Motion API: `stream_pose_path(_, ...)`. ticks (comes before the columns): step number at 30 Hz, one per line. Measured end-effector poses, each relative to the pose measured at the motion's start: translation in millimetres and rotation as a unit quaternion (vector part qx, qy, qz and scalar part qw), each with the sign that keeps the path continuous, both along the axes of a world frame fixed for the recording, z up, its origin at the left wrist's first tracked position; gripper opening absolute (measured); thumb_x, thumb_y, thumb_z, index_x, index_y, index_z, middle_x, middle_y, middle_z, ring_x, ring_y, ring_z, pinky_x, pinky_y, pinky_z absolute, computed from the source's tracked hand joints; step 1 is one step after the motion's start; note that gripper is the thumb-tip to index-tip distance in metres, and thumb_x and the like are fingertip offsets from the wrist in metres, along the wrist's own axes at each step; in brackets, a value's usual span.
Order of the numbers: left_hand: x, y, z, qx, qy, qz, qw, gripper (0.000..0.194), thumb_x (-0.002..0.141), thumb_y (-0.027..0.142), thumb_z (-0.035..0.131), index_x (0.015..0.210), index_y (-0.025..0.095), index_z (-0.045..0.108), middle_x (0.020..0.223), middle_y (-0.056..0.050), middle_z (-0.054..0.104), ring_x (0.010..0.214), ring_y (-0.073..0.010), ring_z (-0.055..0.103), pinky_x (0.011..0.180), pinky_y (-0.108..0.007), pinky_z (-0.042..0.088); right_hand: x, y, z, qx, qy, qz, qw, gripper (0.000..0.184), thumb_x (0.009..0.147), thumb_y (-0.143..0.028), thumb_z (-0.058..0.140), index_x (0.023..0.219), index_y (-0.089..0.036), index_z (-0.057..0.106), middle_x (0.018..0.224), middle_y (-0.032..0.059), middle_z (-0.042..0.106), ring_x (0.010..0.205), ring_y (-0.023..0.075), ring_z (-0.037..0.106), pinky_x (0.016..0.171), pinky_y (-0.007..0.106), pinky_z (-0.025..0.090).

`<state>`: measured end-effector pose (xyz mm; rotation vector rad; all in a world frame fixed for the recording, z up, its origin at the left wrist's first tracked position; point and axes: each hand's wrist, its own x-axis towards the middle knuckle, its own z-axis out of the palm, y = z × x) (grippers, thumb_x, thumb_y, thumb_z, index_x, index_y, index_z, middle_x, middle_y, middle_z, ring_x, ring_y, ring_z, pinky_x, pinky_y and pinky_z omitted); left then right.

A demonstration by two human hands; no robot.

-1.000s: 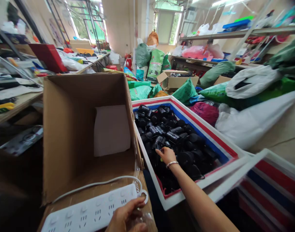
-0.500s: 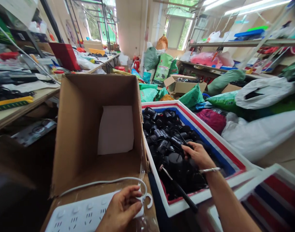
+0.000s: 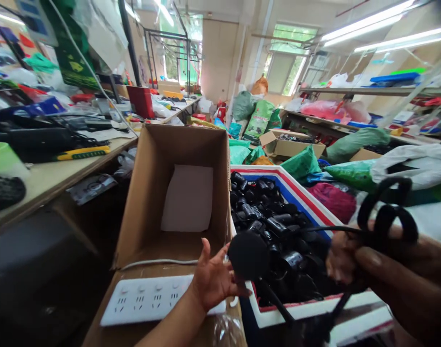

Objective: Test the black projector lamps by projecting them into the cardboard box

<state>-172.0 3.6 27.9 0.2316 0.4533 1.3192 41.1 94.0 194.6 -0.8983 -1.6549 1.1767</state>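
Crowded workroom stretches back to bright windows [image 3: 285,72], with long lights across the ceiling, stuffed green sacks [image 3: 258,120] piled on the floor at the far end, and a long shelf [image 3: 368,90] of bags and boxes along the right wall. On the left runs a worktop [image 3: 43,183] covered in black cables and tools. Nearer, a white foam crate [image 3: 289,188] with red and blue stripes on its rim sits just beside an open cardboard box [image 3: 170,193], which has a white sheet [image 3: 187,198] lying inside it. The crate is heaped with small black parts [image 3: 264,212]. A white power strip [image 3: 144,300] lies on the box's front flap, with its white cord [image 3: 155,263] running along the edge of the opening. A clear plastic bag [image 3: 226,332] lies at the bottom of the view. The left hand [image 3: 213,282] is held open over the flap, its fingers [image 3: 235,289] spread apart and empty. The right hand [image 3: 397,274], very close to the camera, has its fingers [image 3: 372,258] curled around a looped black cord [image 3: 386,212]. From that cord hangs a black stem [image 3: 274,303] ending in a round foam ball [image 3: 248,255], which sits just by the left fingers over the crate's near corner; whether they touch, you cannot tell.
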Motion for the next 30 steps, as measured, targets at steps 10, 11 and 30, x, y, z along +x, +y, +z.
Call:
stream_pose_path(10, 6, -20, 8.7, 0.036, 0.186, 0.271, 0.944, 0.049, 0.062, 0.020, 0.077, 0.105, 0.027, 0.053, 0.097, 0.000, 0.061, 0.086, -0.0165, 0.059, 0.076, -0.030, 0.046, -8, -34, -144.4, -0.240, 0.021, 0.175, 0.954, 0.098, 0.045, -0.039, 0.086, 0.131, -0.033, 0.040, 0.111, 0.0111, 0.065, 0.047, 0.0115, 0.056, 0.037, 0.023, 0.043)
stream_pose_path(11, 8, -23, 10.8, 0.056, 0.216, 0.282, 0.933, 0.052, 0.062, 0.018, 0.078, 0.107, 0.027, 0.053, 0.100, -0.001, 0.061, 0.091, -0.0172, 0.058, 0.082, -0.030, 0.045, -17, -43, -157.7, -0.225, 0.032, 0.151, 0.962, 0.098, 0.047, -0.043, 0.084, 0.134, -0.031, 0.038, 0.113, 0.0110, 0.064, 0.057, 0.0156, 0.061, 0.044, 0.025, 0.048)
stream_pose_path(30, -35, -76, 61.5, -0.037, 0.746, 0.073, 0.661, 0.025, 0.075, 0.019, 0.056, 0.100, 0.017, 0.058, 0.094, -0.011, 0.065, 0.090, -0.0288, 0.058, 0.078, -0.038, 0.041, -55, -70, -151.5, -0.001, -0.288, 0.196, 0.937, 0.077, 0.048, -0.017, 0.070, 0.122, -0.018, 0.047, 0.097, 0.0071, 0.071, 0.084, 0.0266, 0.067, 0.072, 0.030, 0.054)
